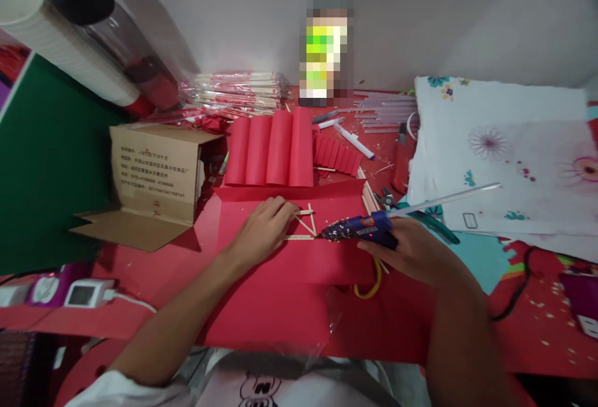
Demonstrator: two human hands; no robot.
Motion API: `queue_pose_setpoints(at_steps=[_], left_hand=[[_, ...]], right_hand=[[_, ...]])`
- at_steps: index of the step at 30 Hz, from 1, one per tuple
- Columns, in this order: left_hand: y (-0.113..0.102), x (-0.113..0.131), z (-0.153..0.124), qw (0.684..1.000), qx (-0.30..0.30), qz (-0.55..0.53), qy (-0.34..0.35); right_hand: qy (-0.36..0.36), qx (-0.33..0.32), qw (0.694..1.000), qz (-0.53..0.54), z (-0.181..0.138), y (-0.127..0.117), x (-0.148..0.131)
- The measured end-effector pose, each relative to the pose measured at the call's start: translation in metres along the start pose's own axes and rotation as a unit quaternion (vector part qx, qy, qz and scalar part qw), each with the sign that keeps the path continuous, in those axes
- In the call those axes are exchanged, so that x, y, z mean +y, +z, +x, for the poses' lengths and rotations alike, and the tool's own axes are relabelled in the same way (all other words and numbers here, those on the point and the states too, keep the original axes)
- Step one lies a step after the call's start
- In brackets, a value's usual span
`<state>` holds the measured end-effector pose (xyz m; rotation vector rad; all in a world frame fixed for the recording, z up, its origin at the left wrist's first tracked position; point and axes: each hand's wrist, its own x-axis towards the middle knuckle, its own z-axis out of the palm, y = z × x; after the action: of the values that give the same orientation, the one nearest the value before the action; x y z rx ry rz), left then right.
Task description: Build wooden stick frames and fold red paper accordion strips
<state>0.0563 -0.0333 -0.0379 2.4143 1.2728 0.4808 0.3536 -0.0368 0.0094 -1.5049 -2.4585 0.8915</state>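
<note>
My right hand (411,251) grips a blue glue gun (362,227) with a clear glue stick poking out behind it; its nozzle touches the corner of a small frame of thin wooden sticks (303,225). My left hand (264,229) presses its fingers down on those sticks, holding them against a large red paper sheet (280,288) on the table. Behind the sheet stand several rolled red paper tubes (271,148) side by side.
An open cardboard box (154,173) sits to the left, with a green board (47,158) and stacked paper cups (60,45) beyond it. Packs of sticks (238,92), markers (352,139), glue sticks (387,114), a floral cloth (509,145), scissors and a charger (86,295) lie around.
</note>
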Motion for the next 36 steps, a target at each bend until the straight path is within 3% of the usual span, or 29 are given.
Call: queue_pose_setpoints(at_steps=[11, 23, 31, 36], left_hand=[[-0.014, 0.004, 0.000, 0.995, -0.011, -0.087, -0.035], [-0.032, 0.018, 0.006, 0.961, -0.062, -0.244, -0.114], [-0.036, 0.030, 0.024, 0.963, -0.127, -0.183, -0.149], [-0.034, 0.034, 0.039, 0.956, -0.147, -0.209, -0.145]], right_hand=[[0.054, 0.019, 0.998, 0.027, 0.004, 0.001, -0.004], [0.070, 0.003, 0.997, 0.022, 0.004, -0.001, -0.001], [0.063, 0.010, 0.998, 0.008, 0.002, 0.001, 0.002], [0.042, 0.042, 0.998, -0.037, 0.000, 0.005, 0.004]])
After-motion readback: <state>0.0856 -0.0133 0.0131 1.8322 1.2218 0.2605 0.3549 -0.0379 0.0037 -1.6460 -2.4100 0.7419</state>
